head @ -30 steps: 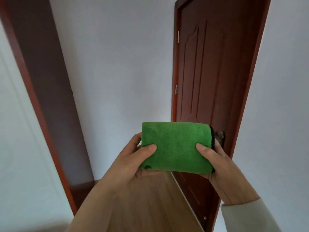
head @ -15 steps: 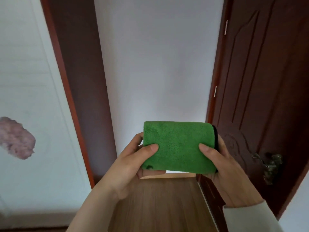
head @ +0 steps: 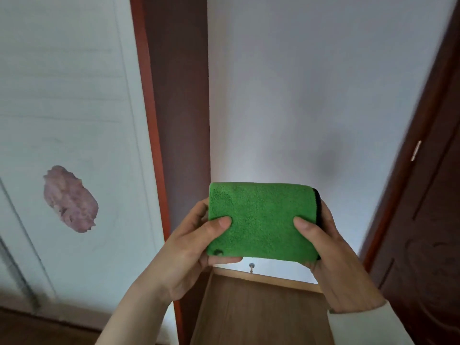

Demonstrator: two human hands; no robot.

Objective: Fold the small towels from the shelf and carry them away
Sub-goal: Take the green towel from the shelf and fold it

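Two hands in shot, both bare. Left hand (head: 189, 255) at 7 o'clock from centre; left forearm (head: 134, 312) uncovered right down to the bottom edge. Right hand (head: 328, 247) at 5 o'clock; cream long sleeve (head: 368, 324), plain, cuff edge at the wrist, sits a bit loose. Thumbnails (head: 224, 221) short, natural finish. Sleeve weave too soft to resolve.

brown door (head: 433, 220) at right (hinge (head: 416, 150) visible) — pink patch (head: 71, 199) on left wall (head: 62, 95)

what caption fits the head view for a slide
Left hand and right hand grip a folded green towel by its ends near a dark brown door.
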